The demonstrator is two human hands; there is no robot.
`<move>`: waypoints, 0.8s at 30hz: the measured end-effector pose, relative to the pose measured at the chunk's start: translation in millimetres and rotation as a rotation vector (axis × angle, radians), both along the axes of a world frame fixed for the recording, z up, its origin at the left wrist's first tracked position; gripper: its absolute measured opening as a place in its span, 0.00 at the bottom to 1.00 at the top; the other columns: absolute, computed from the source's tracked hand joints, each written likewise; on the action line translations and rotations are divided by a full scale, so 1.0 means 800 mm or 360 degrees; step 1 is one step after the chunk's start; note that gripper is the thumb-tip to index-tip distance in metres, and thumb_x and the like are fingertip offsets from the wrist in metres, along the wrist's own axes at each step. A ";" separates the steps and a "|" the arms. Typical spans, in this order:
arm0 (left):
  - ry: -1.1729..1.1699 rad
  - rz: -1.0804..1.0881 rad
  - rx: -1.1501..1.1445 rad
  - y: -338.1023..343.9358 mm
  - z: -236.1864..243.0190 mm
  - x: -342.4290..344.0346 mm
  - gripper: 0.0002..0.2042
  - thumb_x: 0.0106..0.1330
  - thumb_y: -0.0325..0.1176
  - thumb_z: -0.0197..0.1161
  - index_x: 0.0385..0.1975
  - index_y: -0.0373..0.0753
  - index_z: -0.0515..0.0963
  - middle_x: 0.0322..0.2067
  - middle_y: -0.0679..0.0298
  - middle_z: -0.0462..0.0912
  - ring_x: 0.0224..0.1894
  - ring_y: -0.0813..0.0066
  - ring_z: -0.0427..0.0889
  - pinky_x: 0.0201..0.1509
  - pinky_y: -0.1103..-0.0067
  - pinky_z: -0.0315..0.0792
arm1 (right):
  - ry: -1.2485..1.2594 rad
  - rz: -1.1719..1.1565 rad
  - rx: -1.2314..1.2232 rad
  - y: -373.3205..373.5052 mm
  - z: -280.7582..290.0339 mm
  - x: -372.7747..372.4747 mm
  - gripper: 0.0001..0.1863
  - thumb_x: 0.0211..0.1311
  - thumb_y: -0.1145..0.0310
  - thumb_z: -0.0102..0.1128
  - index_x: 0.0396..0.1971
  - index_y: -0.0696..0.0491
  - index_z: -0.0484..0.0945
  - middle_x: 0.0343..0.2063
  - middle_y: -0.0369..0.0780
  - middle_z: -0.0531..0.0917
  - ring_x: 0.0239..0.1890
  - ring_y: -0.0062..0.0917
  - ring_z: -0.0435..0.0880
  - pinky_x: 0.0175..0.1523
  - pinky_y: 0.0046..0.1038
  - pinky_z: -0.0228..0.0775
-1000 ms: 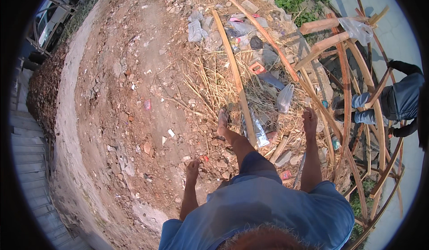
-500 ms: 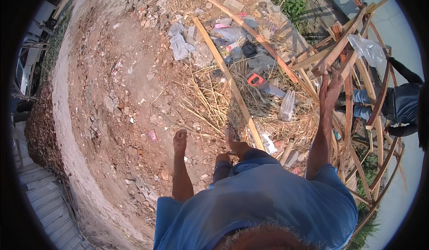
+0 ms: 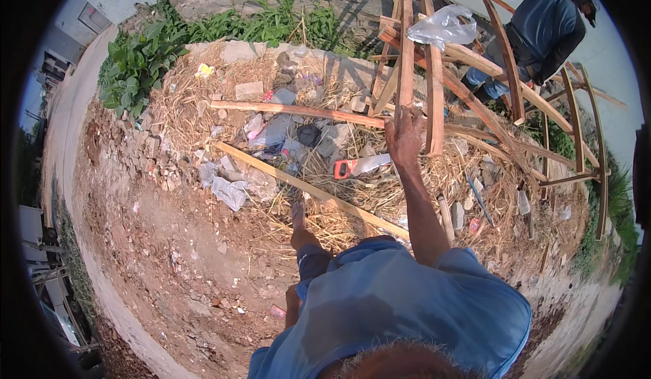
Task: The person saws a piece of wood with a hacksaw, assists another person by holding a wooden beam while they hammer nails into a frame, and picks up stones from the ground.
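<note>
My right hand [image 3: 405, 137] reaches out from the blue shirt, closed on the near end of a long wooden beam [image 3: 405, 47] in a timber frame. A second beam [image 3: 435, 101] runs close beside it, to the right of my fingers. My left hand [image 3: 292, 302] shows only in part, low beside my left leg, and its fingers cannot be made out. Left of my right hand, a handsaw [image 3: 363, 165] with a red-orange handle lies on dry straw. A light wooden batten [image 3: 305, 188] lies slantwise across the ground in front of me.
A clear plastic bag [image 3: 444, 28] hangs on the frame. Behind the frame stands another person [image 3: 542, 30] in dark clothing. Another batten [image 3: 295, 111], crumpled plastic [image 3: 227, 188] and rubble lie ahead. Green plants [image 3: 139, 60] grow at the far left.
My view has turned to the right, bringing the frame nearer the middle. My right hand stays at the beam's end. My left hand has dropped back towards my body.
</note>
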State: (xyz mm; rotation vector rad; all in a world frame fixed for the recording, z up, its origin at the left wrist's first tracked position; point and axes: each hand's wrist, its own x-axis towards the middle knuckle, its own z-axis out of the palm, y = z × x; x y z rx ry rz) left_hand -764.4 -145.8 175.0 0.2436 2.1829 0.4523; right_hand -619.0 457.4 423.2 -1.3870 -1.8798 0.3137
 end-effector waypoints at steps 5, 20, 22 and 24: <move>-0.0093 -0.0142 0.0182 0.154 -0.034 -0.195 0.21 0.64 0.47 0.65 0.45 0.33 0.81 0.41 0.50 0.85 0.44 0.59 0.83 0.50 0.68 0.74 | -0.0294 -0.0418 -0.0188 0.021 -0.001 -0.038 0.33 0.60 0.64 0.63 0.64 0.52 0.63 0.55 0.53 0.70 0.52 0.50 0.77 0.49 0.46 0.76; 0.0102 -0.1034 0.0604 0.815 -0.179 -0.593 0.20 0.61 0.50 0.61 0.42 0.39 0.80 0.40 0.52 0.85 0.45 0.52 0.84 0.49 0.65 0.75 | -0.1032 -0.0698 -0.0449 0.069 -0.016 -0.080 0.30 0.73 0.58 0.47 0.71 0.50 0.55 0.64 0.44 0.71 0.59 0.52 0.74 0.66 0.44 0.65; 0.0106 -0.1087 0.0627 0.860 -0.211 -0.606 0.22 0.61 0.50 0.61 0.44 0.37 0.80 0.41 0.50 0.85 0.46 0.53 0.84 0.51 0.66 0.75 | -0.1052 -0.0635 -0.0443 0.074 -0.021 -0.086 0.30 0.74 0.59 0.47 0.71 0.52 0.54 0.65 0.48 0.68 0.64 0.50 0.69 0.68 0.42 0.62; 0.0025 -0.1147 0.0700 0.906 -0.228 -0.583 0.24 0.61 0.50 0.62 0.48 0.36 0.79 0.45 0.49 0.84 0.49 0.53 0.82 0.53 0.66 0.74 | -0.0891 -0.0789 -0.0594 0.064 -0.026 -0.089 0.30 0.74 0.61 0.46 0.71 0.56 0.55 0.67 0.52 0.65 0.68 0.47 0.66 0.70 0.41 0.58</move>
